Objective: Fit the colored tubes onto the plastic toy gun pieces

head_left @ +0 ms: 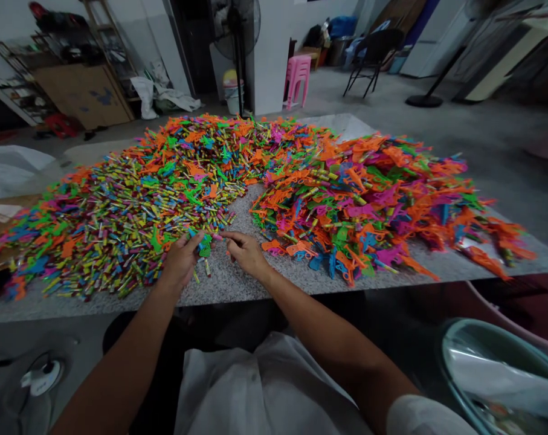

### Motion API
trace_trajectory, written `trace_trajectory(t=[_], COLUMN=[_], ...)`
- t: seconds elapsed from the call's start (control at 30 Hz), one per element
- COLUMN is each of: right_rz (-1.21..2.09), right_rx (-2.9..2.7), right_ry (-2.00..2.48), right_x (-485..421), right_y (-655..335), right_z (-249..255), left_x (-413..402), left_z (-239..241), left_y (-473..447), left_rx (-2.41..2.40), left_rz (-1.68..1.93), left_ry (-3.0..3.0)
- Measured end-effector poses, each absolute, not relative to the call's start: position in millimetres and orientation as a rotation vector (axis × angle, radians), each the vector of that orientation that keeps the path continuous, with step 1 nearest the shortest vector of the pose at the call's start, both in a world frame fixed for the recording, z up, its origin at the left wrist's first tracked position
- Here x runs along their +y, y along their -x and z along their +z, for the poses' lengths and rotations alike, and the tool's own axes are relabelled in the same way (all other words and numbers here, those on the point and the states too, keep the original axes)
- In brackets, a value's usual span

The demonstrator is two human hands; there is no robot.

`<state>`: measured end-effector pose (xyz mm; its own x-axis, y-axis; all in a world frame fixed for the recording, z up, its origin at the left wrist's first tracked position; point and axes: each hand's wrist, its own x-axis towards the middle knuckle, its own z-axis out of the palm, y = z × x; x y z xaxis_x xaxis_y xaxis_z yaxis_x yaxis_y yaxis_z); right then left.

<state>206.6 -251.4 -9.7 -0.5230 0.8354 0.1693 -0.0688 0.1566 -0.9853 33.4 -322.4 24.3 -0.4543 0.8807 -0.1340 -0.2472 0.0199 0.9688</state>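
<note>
Over a speckled grey stone-like tabletop [244,219], the left hand [182,260] is gripping flat green-and-blue plastic pieces [205,247], the right hand [246,254] pinching a small pink cylinder [217,237] beside them. Pairing seems under way, calling for careful alignment.

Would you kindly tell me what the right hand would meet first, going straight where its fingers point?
Beyond the small pink piece at its fingers, the right hand would probably meet the blue-green piece in the left hand, though depth is unclear.
</note>
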Motion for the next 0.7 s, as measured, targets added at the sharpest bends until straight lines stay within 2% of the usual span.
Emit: trace_trajectory(t=[0.17,0.4,0.6,0.7], right_rz=[1.252,1.620,1.515,1.599], right_rx=[-1.795,-1.739,-1.805,-1.746], right_ry=[0.638,0.630,0.621,0.661], right_x=[-250,-253,-263,-275], right_y=[-213,-217,-220,-221], right_z=[-9,-12,-11,-16], left_x=[-322,-319,-322,-327], left_z=[25,25,19,13], left_y=[-36,-46,-45,-47], left_rx=[1.416,1.437,1.353,1.317], left_rz=[1.565,1.673,1.590,1.561], left_ry=[-0.713,-0.626,-0.471,-0.429])
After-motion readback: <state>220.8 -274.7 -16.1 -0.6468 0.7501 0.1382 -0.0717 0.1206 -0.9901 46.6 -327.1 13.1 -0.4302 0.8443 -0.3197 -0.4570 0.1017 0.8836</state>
